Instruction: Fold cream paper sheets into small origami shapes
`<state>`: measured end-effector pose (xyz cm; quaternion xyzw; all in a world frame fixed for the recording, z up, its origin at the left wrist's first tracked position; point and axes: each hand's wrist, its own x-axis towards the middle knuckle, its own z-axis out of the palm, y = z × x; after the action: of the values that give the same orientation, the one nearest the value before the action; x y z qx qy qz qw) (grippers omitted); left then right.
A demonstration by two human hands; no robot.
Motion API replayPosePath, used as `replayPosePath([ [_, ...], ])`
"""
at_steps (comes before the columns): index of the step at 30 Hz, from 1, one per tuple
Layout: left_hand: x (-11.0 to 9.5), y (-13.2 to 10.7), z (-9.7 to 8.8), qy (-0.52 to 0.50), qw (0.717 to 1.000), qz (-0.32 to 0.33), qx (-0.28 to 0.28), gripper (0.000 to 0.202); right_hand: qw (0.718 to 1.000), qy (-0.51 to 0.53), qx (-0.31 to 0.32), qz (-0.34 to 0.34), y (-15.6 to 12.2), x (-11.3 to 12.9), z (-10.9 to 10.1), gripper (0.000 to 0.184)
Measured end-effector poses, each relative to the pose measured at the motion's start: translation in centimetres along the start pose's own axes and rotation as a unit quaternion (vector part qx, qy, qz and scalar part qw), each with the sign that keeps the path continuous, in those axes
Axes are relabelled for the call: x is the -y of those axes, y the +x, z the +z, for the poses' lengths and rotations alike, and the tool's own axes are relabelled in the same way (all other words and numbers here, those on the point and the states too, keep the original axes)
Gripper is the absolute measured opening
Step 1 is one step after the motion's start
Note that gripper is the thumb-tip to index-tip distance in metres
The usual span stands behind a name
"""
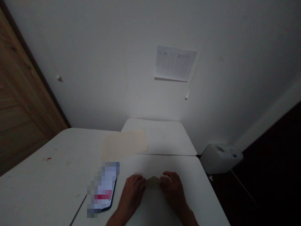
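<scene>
A small piece of folded paper (153, 182), dull beige with a pointed top, lies on the white table (155, 210) between my hands. My left hand (133, 192) is closed at its left edge, fingers curled and pressed together. On the opposite edge, my right hand (173, 189) pinches the paper between thumb and fingers, its upper fingers bent. Both fingertips partly cover the paper's sides. To the left of my left hand lies a phone (106, 185) with a lit, pixelated screen.
A flat beige sheet (124, 145) lies across the table joints behind the phone. A printed table sheet (175, 63) hangs on the wall. Right of the table edge, a white plastic jerrycan (218, 161) stands on the dark floor. Red marks (48, 159) spot the left tabletop.
</scene>
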<state>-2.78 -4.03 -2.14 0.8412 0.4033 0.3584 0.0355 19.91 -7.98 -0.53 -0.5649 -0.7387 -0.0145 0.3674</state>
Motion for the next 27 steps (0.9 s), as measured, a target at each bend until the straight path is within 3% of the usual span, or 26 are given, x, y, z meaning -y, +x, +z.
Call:
replayPosePath([
  [9, -1.1, 0.9, -1.2, 0.042, 0.999, 0.016, 0.023, 0.019, 0.998, -0.005, 0.031, -0.051, 0.0, -0.4, -0.2, 0.014],
  [15, -0.6, 0.9, -1.6, 0.033, 0.997, 0.045, 0.059, 0.021, 0.998, 0.031, 0.024, -0.047, -0.4, -0.4, -0.8, 0.021],
  [20, -0.8, 0.8, -1.7, 0.029, 0.994, 0.092, 0.051, 0.024, 0.998, 0.034, 0.019, -0.048, -0.7, -1.0, -0.7, 0.019],
  [27, -1.4, 0.1, -0.8, 0.082, 0.985, 0.127, 0.08, 0.033, 0.997, 0.026, 0.075, -0.013, -0.6, -1.8, -1.6, 0.033],
])
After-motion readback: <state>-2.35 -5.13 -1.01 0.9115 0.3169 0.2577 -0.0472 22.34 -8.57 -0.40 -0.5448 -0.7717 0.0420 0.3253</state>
